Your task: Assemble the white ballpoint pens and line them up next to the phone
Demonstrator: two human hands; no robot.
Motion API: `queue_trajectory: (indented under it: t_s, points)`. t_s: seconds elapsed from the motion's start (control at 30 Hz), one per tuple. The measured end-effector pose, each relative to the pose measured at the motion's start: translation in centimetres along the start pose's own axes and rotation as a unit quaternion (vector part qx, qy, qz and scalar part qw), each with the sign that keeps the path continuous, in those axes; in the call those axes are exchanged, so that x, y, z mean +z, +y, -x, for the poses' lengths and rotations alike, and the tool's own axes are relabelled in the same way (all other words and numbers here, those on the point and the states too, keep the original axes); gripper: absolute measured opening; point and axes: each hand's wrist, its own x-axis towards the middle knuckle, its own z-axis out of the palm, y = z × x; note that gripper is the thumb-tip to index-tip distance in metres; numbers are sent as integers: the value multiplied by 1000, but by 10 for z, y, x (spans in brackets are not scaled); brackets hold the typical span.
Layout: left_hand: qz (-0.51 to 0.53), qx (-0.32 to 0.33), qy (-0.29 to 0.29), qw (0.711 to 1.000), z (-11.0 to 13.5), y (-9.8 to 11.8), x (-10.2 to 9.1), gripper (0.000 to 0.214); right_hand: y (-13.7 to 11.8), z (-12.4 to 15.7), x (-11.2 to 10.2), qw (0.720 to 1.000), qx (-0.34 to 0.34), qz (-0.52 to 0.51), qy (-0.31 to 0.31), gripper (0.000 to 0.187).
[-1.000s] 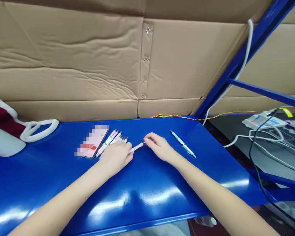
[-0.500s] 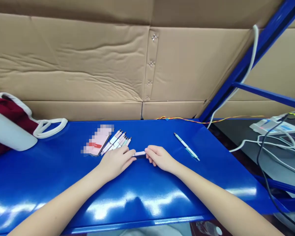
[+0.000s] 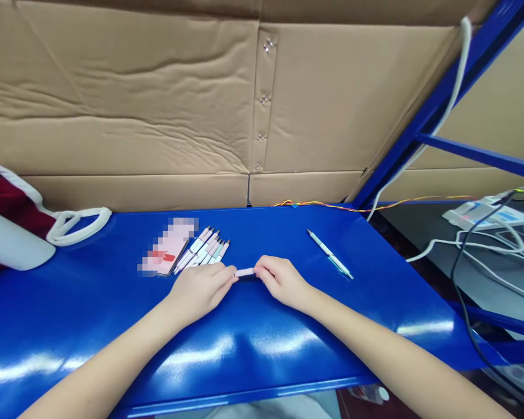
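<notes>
Both of my hands hold one pink pen (image 3: 244,272) level, just above the blue table (image 3: 113,326). My left hand (image 3: 201,288) pinches its left end and my right hand (image 3: 282,280) pinches its right end; only the short middle stretch of the pen shows between the fingertips. A row of several similar pens (image 3: 203,251) lies side by side just beyond my left hand, next to a small pink card or booklet (image 3: 168,254). A single white and teal pen (image 3: 330,255) lies alone on the table to the right of my right hand.
Cardboard sheets (image 3: 157,105) wall off the back of the table. A white and dark red bag (image 3: 13,227) with looped handles sits at the far left. A blue shelf frame (image 3: 445,87) rises at the right, with cables (image 3: 471,244) and a power strip (image 3: 484,215) on the neighbouring dark surface.
A second ago the pen pointed away at an angle with its tip showing; now it lies level between both hands, which have closed in on its ends.
</notes>
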Motion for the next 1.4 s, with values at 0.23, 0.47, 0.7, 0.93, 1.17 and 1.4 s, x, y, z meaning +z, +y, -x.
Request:
queue_trajectory:
  t_s: [0.23, 0.47, 0.7, 0.93, 1.17, 1.4]
  points:
    - [25, -16, -41, 999, -5, -3, -2, 30, 2, 0, -5, 999, -35, 8, -7, 9]
    - [36, -31, -35, 998, -8, -10, 3, 31, 7, -5, -8, 997, -22, 64, -19, 17]
    - [27, -30, -41, 998, -7, -7, 1, 31, 2, -3, -6, 999, -8, 47, 0, 7]
    - [24, -24, -38, 999, -6, -3, -1, 32, 3, -3, -4, 999, -1, 34, -10, 18]
    - [14, -19, -39, 999, -6, -3, -1, 32, -1, -1, -5, 999, 21, 40, 11, 12]
    - [13, -15, -47, 999, -5, -4, 2, 33, 0, -2, -8, 1000, 11, 3, -3, 4]
